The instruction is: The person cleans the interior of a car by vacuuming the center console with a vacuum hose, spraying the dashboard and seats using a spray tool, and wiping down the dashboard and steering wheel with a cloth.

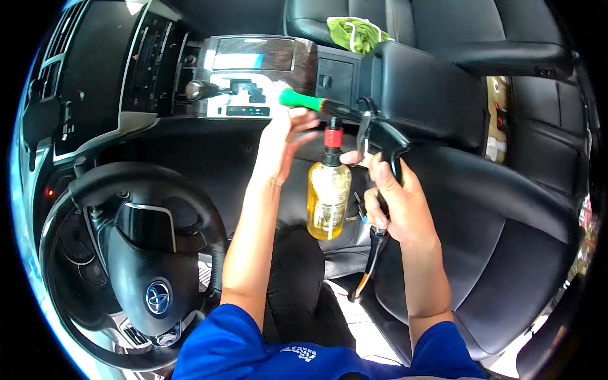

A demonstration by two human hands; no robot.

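My right hand (396, 199) is wrapped round the black handle of a spray gun (387, 136), with one finger reaching toward its trigger. A bottle of yellow liquid (329, 199) with a red collar hangs upright beneath the gun. The gun's green nozzle (301, 100) points left, over the light panel round the gear shifter (201, 90). Just below the nozzle is my left hand (288, 139), its fingers spread and slightly blurred, holding nothing. A hose (367, 275) runs down from the gun's handle.
The steering wheel (136, 259) is at the lower left. A black armrest (427, 95) stands right of the console (310, 63). A green cloth (358, 35) lies at the top, beside the armrest. Black seats (506, 234) extend to the right.
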